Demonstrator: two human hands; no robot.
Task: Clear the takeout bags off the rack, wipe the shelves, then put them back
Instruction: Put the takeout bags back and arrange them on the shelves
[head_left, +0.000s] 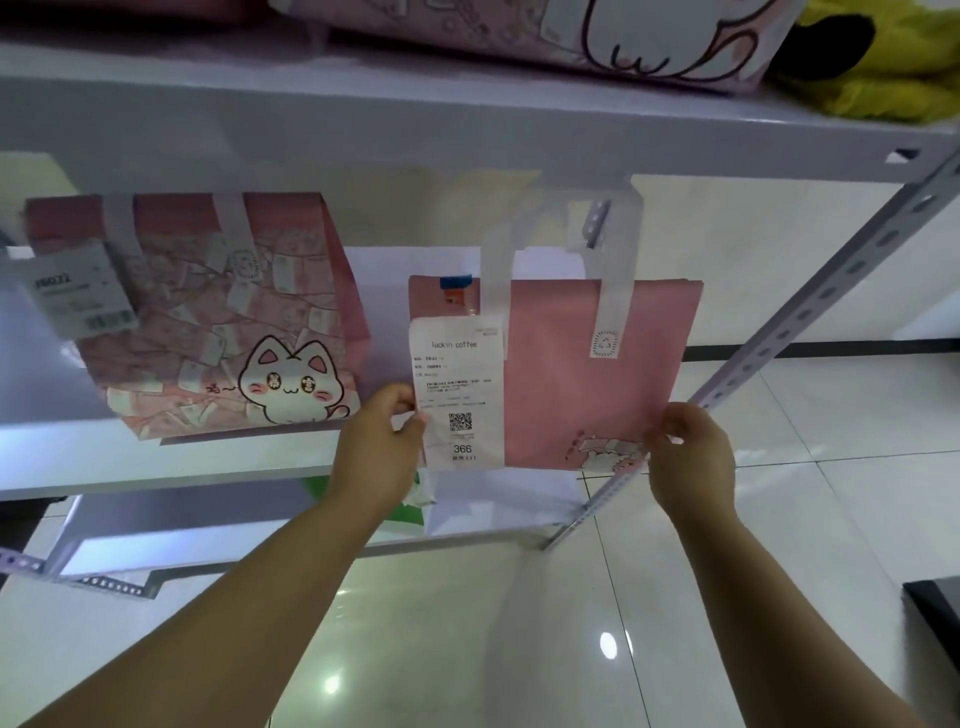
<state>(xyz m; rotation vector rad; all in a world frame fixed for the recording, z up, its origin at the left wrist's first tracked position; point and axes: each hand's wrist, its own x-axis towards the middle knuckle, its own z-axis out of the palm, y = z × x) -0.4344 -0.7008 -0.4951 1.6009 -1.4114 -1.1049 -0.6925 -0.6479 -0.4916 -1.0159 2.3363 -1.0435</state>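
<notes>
A flat pink takeout bag (582, 374) with white handles and a white receipt (460, 395) on its front hangs upright between my hands, at the right end of the middle white shelf (218, 457). My left hand (384, 441) pinches its lower left edge by the receipt. My right hand (691, 457) pinches its lower right corner. A second pink bag (208, 322) with a white cartoon cat stands on the same shelf to the left, a paper tag on its side.
The upper shelf (467, 124) holds another pink bag (571, 36) and a yellow plush item (883, 67). A perforated metal upright (810, 306) slants down at the right. A green and white item (410, 504) sits on the lower shelf. Glossy white floor tiles (519, 649) lie below.
</notes>
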